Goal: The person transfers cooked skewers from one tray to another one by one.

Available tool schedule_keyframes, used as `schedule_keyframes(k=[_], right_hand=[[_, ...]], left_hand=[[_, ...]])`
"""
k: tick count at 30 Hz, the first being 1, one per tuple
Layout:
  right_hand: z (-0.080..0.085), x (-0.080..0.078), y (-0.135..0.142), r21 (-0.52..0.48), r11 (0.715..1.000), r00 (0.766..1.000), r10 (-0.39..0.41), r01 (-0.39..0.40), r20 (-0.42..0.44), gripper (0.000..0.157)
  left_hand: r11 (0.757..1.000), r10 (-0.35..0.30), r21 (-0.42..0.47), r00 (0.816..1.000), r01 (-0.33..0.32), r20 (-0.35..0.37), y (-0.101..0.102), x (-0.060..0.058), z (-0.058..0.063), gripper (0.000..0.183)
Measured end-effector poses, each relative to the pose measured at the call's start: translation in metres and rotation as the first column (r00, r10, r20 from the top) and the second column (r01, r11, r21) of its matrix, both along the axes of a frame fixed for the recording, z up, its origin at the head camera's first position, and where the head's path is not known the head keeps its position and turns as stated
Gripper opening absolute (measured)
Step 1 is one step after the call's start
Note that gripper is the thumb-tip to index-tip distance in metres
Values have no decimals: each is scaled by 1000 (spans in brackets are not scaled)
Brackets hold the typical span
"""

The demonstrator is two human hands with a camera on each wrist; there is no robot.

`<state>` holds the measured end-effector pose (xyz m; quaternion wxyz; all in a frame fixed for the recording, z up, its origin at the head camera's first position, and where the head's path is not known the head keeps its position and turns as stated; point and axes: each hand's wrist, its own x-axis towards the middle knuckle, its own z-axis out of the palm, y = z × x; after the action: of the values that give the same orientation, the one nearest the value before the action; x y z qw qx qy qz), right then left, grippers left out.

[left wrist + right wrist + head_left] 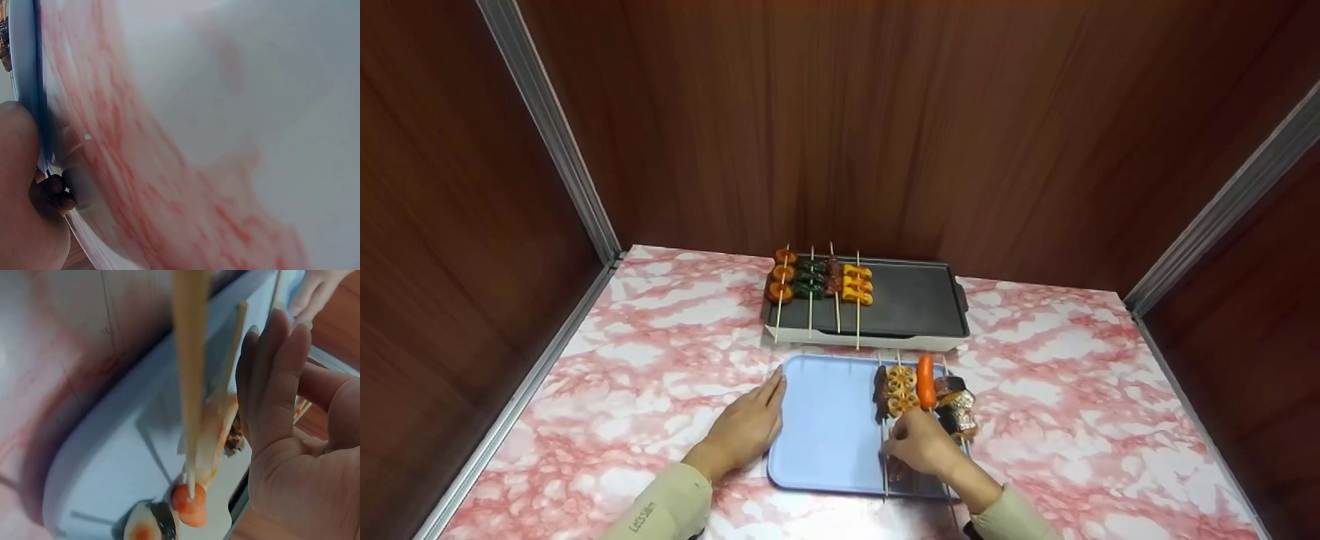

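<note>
My left hand (746,431) rests along the left edge of a pale blue tray (829,427), fingers straight against the rim. Over the tray's right half, my right hand (922,442) pinches the stick of a dark brown skewer (881,382), fingertips low on it. Close beside that lie a lotus root skewer (901,382), an orange-red sausage skewer (926,381) and a skewer of dark and silvery chunks (958,412). In the right wrist view, the sausage (188,506) and its stick stand nearest the camera.
Behind the tray stands a black griddle (919,300) with a white base. Several skewers line its left side: orange rounds (781,274), dark green pieces (810,281), reddish meat (833,277) and yellow pieces (857,285). Brown wooden panels (840,127) enclose the marbled table (660,360).
</note>
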<state>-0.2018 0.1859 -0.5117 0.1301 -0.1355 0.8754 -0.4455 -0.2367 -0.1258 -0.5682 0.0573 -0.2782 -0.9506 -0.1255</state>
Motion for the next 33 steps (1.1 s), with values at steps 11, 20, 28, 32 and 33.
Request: schedule_keyframes(k=[11, 20, 28, 32, 33], right_hand=[[32, 7, 19, 12, 1000, 999, 22, -22, -44, 20], [55, 12, 38, -3, 999, 993, 47, -48, -108, 5], [58, 17, 68, 7, 998, 996, -55, 56, -76, 8], [52, 17, 85, -4, 992, 992, -124, 124, -36, 14], [50, 18, 89, -4, 990, 990, -139, 139, -30, 15]], left_hand=[[999, -7, 34, 1000, 8, -11, -2, 0, -1, 56], [1000, -11, 17, 1000, 11, -22, -1, -1, -2, 56], [1000, -7, 4, 999, 7, -39, -2, -2, -7, 57], [1000, -1, -10, 1000, 1, -21, -3, -4, -10, 58], [1000, 0, -10, 1000, 0, -16, -3, -4, -9, 59]])
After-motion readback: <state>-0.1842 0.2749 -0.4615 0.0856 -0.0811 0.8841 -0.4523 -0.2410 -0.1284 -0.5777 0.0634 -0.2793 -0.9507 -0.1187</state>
